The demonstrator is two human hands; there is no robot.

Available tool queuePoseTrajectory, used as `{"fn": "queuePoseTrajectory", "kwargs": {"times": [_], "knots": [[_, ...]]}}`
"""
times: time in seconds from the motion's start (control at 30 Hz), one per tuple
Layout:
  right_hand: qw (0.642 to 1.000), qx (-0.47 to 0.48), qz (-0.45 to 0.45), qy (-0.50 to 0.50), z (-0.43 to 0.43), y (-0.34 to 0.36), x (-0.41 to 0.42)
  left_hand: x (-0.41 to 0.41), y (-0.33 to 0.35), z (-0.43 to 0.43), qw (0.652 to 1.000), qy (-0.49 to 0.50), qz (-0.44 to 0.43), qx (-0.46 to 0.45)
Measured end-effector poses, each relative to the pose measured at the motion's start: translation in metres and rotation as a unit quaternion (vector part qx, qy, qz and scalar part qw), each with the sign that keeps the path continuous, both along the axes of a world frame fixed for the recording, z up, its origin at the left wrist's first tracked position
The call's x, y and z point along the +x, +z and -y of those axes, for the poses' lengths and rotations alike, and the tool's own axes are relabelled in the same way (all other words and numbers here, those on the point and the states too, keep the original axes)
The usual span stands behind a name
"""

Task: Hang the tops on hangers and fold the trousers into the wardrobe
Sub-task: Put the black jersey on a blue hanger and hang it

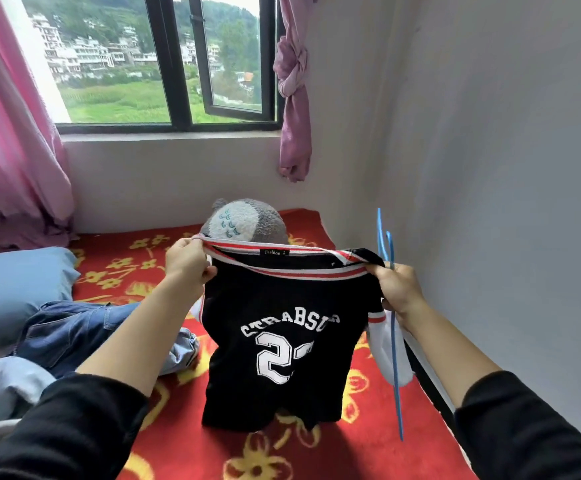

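A black top (282, 344) with white lettering, the number 23 and a red-and-white striped collar hangs upright in front of me over the bed. My left hand (187, 261) pinches the left end of its collar. My right hand (398, 289) grips the right end of the collar together with a thin blue hanger (394, 358), whose hook sticks up above the hand and whose bar runs down past my wrist. Blue jeans (71, 330) lie crumpled on the bed at left.
The bed carries a red blanket with yellow flowers (185, 445). A grey plush toy (247, 221) sits behind the top. A blue pillow (12, 285) lies at left, a pale blue garment (5, 386) at lower left. Grey wall at right, window and pink curtains (292, 98) beyond.
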State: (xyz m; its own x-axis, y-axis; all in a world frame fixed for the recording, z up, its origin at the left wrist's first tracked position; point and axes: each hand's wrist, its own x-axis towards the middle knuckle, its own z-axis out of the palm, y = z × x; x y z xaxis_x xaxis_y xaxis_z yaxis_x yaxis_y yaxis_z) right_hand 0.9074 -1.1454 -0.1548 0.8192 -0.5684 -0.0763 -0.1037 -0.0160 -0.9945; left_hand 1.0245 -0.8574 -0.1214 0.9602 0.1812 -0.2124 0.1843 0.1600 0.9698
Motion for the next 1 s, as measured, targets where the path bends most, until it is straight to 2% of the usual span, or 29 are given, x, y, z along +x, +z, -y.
{"fn": "queuePoseTrajectory", "kwargs": {"times": [0.03, 0.13, 0.17, 0.33, 0.47, 0.57, 0.67, 0.77, 0.9, 1.0], "knots": [[1.0, 0.007, -0.001, 0.012, -0.002, 0.0, -0.001, 0.0, 0.002, 0.002, 1.0, -0.023, 0.003, -0.005], [0.998, 0.026, -0.011, 0.061, -0.006, -0.003, 0.0, 0.0, 0.004, 0.008, 0.992, -0.049, 0.042, 0.113], [0.997, 0.025, -0.018, 0.072, -0.007, -0.004, 0.0, 0.0, 0.005, 0.01, 0.992, -0.047, 0.036, 0.111], [0.996, -0.007, -0.066, 0.061, -0.001, -0.022, 0.002, -0.004, 0.001, 0.012, 0.995, -0.038, -0.068, -0.065], [0.996, -0.009, -0.085, -0.021, 0.004, -0.035, 0.002, -0.004, -0.004, 0.013, 0.994, -0.015, -0.086, -0.07], [0.997, -0.001, -0.077, 0.005, 0.006, -0.042, -0.001, -0.009, -0.001, 0.015, 0.989, -0.083, -0.107, -0.052], [0.999, -0.016, -0.029, 0.043, 0.004, -0.034, -0.004, -0.013, -0.003, 0.02, 0.983, -0.157, -0.1, 0.002], [0.999, -0.002, 0.008, 0.049, -0.001, -0.013, 0.0, -0.017, -0.01, 0.03, 0.983, -0.145, -0.007, 0.116], [0.982, 0.11, 0.133, 0.072, -0.017, 0.032, 0.002, -0.022, -0.018, 0.039, 0.957, -0.157, 0.073, 0.233], [0.954, 0.186, 0.219, 0.085, -0.032, 0.061, 0.006, -0.026, -0.017, 0.04, 0.946, -0.198, 0.096, 0.238]]}}
